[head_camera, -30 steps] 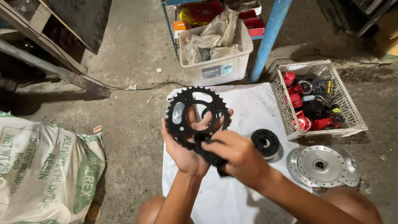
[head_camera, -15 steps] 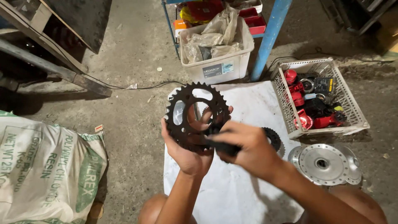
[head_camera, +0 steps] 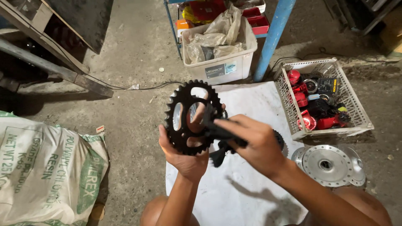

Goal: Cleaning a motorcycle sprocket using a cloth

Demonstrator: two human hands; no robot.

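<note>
Head view: left hand [head_camera: 186, 157] fingers gripping black toothed sprocket [head_camera: 190, 117] upright above white sheet [head_camera: 247, 188], right hand [head_camera: 255, 142] fingers closed around dark tool [head_camera: 222, 144] against it, wire basket [head_camera: 356, 121] far right.

Concrete floor [head_camera: 138, 104] carries white sheet [head_camera: 247, 196], white sack [head_camera: 46, 167], wire basket [head_camera: 351, 125], plastic bin [head_camera: 220, 69], metal hub [head_camera: 328, 165].

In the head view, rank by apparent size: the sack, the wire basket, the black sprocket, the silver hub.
1. Sack
2. Wire basket
3. Black sprocket, though it is held nearer the camera, so its rank over the hub is unsure
4. Silver hub
</note>
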